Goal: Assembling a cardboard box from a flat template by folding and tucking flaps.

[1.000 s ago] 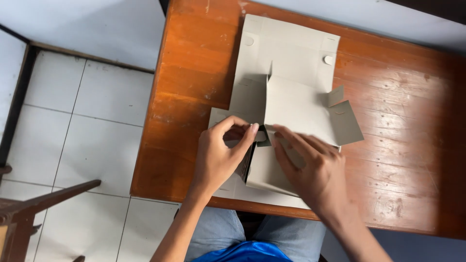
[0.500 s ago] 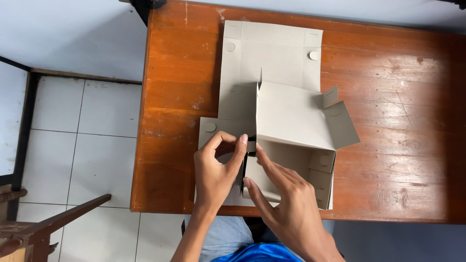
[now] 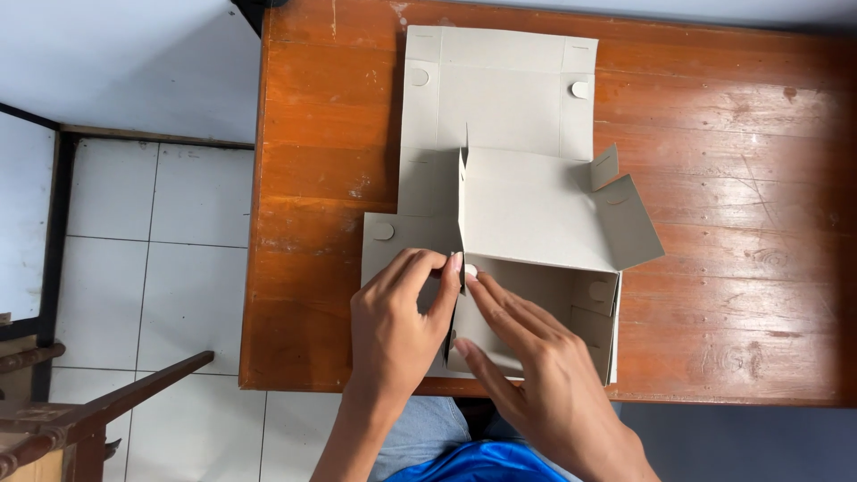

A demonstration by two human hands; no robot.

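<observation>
A grey cardboard box blank (image 3: 500,98) lies partly folded on a brown wooden table (image 3: 714,125). Its far lid panel rests flat, and the near part stands up as an open box with a loose flap (image 3: 634,223) sticking out on the right. My left hand (image 3: 397,326) pinches the upright left wall of the box between thumb and fingers. My right hand (image 3: 536,366) presses flat against the near inner panel, its fingertips meeting the left hand at the corner fold.
The table's left edge drops to a white tiled floor (image 3: 152,259). A dark wooden chair part (image 3: 98,411) stands at the lower left. My lap in blue clothing (image 3: 482,464) sits below the table's near edge.
The box walls have been raised from a flatter state into an open box shape. Both hands stayed at the near left corner, and the view has drawn closer.
</observation>
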